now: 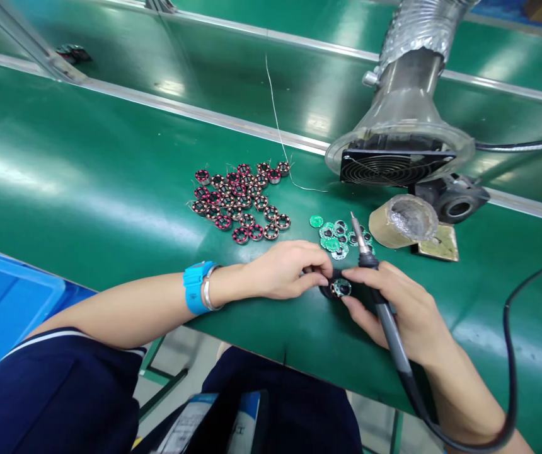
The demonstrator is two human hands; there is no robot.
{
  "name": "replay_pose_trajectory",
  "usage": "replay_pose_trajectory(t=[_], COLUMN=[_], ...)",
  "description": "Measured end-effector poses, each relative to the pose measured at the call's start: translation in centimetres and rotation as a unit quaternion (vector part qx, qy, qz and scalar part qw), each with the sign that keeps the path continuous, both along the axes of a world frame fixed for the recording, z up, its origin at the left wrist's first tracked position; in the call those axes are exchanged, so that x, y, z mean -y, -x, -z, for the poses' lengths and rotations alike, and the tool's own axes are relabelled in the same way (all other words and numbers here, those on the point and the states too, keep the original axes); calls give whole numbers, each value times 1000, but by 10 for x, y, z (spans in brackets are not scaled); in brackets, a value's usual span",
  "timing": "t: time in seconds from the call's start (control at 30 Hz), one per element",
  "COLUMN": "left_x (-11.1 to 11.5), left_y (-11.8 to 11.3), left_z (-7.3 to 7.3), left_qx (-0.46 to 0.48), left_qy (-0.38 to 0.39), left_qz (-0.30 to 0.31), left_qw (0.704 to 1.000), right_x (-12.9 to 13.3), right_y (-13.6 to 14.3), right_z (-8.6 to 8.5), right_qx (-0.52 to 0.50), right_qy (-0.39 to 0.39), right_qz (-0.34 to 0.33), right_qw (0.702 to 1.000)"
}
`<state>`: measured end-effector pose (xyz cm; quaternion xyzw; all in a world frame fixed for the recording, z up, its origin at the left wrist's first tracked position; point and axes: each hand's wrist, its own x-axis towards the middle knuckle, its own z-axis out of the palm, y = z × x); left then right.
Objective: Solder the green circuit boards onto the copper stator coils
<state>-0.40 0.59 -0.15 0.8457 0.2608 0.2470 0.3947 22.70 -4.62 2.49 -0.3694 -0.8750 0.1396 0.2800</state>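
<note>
A small round circuit board (343, 288) sits against a copper-wound motor stator and a dark piece, between my two hands near the table's front edge. My left hand (294, 268) is closed, its thumb and fingers pinching the stator's left side. With thumb and index finger, my right hand (394, 302) touches the board's right edge. That same hand also carries a soldering iron (389, 328), tip pointing up and away from the board. Just beyond lie several loose green and black round boards (330, 244). Fingers partly hide the stator.
Several stators with red and copper windings (237, 195) are grouped at centre left. A thin solder wire (275, 113) hangs behind them. A fume extractor (396, 151) stands at back right, near a cardboard tube (394, 224), an iron holder (457, 198) and a sponge tray (441, 244). The iron's cable (510, 353) loops right.
</note>
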Motion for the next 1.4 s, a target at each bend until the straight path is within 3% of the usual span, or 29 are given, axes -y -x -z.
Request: replay_pose_trajectory(t=[0.33, 0.67, 1.03, 1.4], left_x=[4, 6, 7, 5], left_y=[-5, -9, -8, -5], left_z=[-1, -2, -2, -2], left_qx=[41, 38, 13, -1], left_qy=[43, 15, 11, 7], left_qz=[24, 16, 4, 17], left_qw=[998, 999, 1000, 1000], right_x=[-1, 14, 17, 19], right_y=[-3, 4, 0, 1], right_z=[10, 7, 12, 11], right_qx=[-31, -77, -21, -52], right_qy=[48, -43, -95, -43], right_qz=[-28, 31, 0, 12], right_qw=[998, 996, 995, 998])
